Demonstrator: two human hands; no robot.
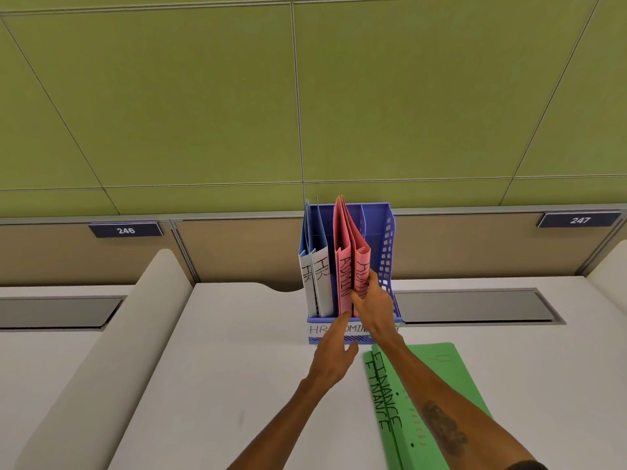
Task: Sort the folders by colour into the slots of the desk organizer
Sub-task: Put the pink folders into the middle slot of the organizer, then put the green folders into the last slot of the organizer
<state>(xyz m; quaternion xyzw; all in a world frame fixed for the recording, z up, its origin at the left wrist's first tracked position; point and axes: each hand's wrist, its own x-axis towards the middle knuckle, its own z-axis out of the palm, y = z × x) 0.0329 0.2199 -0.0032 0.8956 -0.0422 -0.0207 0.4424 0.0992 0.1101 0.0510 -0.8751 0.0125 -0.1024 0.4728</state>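
While green folders (427, 401) lie flat lengthwise, right hand (371, 301) clamped on upright pink folder (362, 266), left hand (334, 351) spread.

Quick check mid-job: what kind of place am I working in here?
Most likely an open-plan office workstation: numbered desk plates 246 and 247 on green partition panels, and a desk organizer holding folders labelled HR and ADMIN.

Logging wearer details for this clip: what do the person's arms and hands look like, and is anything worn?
Both forearms are bare, with no gloves, rings, watch or bracelets visible. The right forearm carries a dark tattoo on its upper side. A dark sleeve edge shows at the bottom of the frame. The left hand and right hand are uncovered.
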